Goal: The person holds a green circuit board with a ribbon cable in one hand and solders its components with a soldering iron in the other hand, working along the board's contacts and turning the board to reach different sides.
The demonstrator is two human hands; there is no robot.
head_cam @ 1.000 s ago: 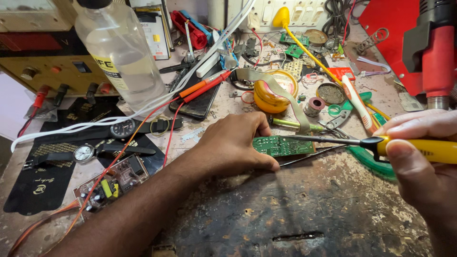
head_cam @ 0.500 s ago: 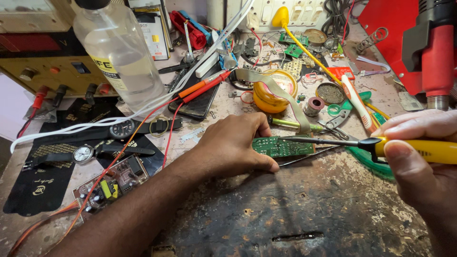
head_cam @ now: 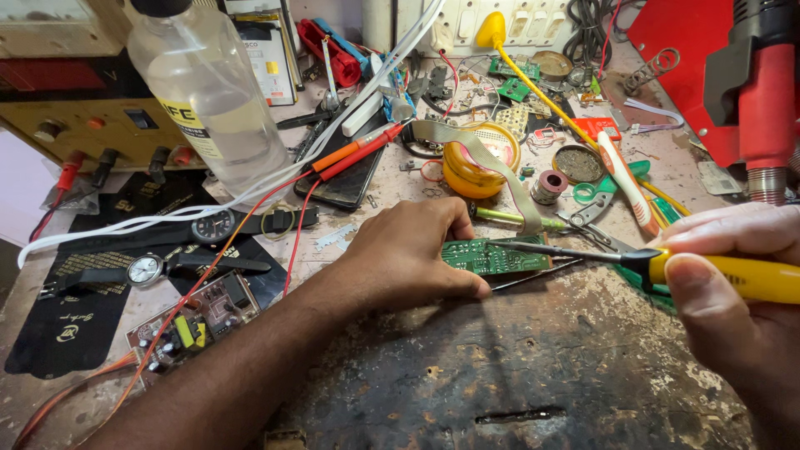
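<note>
A small green circuit board (head_cam: 493, 255) lies flat on the scarred dark workbench (head_cam: 517, 367). My left hand (head_cam: 408, 254) presses down on its left end, fingers curled over the edge. My right hand (head_cam: 733, 275) grips a soldering iron with a yellow handle (head_cam: 733, 277). Its thin metal tip (head_cam: 533, 247) reaches left and rests on the top face of the board. A thin dark rod (head_cam: 533, 277) lies just below the board.
A clear plastic bottle (head_cam: 208, 92) stands at the back left beside a yellow power supply (head_cam: 75, 108). Red probes (head_cam: 350, 154), a phone, wristwatches (head_cam: 146, 268), a second board (head_cam: 196, 312), a yellow tape roll (head_cam: 479, 158), scissors and a red hot-air gun (head_cam: 762, 92) crowd the bench.
The soldering tip has slid slightly left across the board. Both hands otherwise hold their places.
</note>
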